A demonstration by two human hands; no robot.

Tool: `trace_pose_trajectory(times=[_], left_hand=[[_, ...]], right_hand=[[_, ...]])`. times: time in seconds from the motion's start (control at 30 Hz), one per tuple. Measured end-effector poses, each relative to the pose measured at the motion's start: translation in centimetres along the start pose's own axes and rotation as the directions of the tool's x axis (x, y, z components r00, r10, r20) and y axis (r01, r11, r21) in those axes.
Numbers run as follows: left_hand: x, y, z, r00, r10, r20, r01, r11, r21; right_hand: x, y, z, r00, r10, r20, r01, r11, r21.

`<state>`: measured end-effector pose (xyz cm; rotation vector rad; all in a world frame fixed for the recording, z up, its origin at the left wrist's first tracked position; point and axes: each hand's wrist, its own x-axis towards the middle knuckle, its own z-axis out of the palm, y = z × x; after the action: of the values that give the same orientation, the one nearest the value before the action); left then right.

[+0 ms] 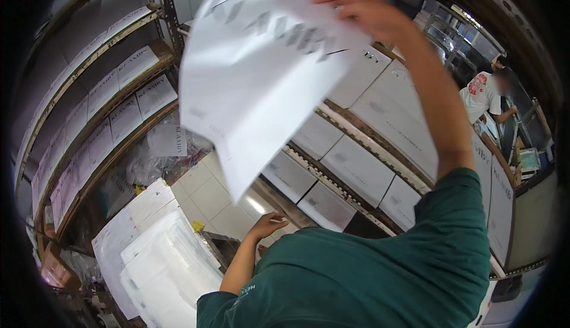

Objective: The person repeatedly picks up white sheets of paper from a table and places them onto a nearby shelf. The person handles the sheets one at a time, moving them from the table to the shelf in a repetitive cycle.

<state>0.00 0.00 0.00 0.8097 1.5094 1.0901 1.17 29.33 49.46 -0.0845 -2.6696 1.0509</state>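
Raised up high, my right hand [362,10] grips the right part of a large white sheet [267,73] with dark lettering. The sheet hangs in the air, bent and partly blurred; whether it is paper or thin plastic I cannot tell. Lower down, my left hand [268,225] holds nothing, its fingers loosely stretched out over the tiled floor [214,188]. At lower left, a stack of similar white sheets [169,262] lies beside my left arm, its edges uneven.
Left, a metal rack [77,78] carries rows of white boxes [127,114]. Crumpled clear plastic [148,168] lies beneath it. A second rack ahead and right holds white boxes [359,168] near my right arm. Farther right, a person in a white shirt [480,93] stands.
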Motion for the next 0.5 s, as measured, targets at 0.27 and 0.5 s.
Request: trace_pose_trajectory(times=[0.27,0.5], left_hand=[[-0.4,-7.8,0.7,0.898,-0.153,-0.412,0.133,0.988,-0.077],[-2.2,-8.9,6.7,0.834,-0.346,-0.430,0.241,0.929,-0.281]], right_hand=[[-22.3,15.2,-17.9,0.842,0.343,-0.417,-0.391,0.920,-0.032],[-29.2,30.7,-21.8,0.836,0.444,-0.323,-0.511,0.845,-0.160]])
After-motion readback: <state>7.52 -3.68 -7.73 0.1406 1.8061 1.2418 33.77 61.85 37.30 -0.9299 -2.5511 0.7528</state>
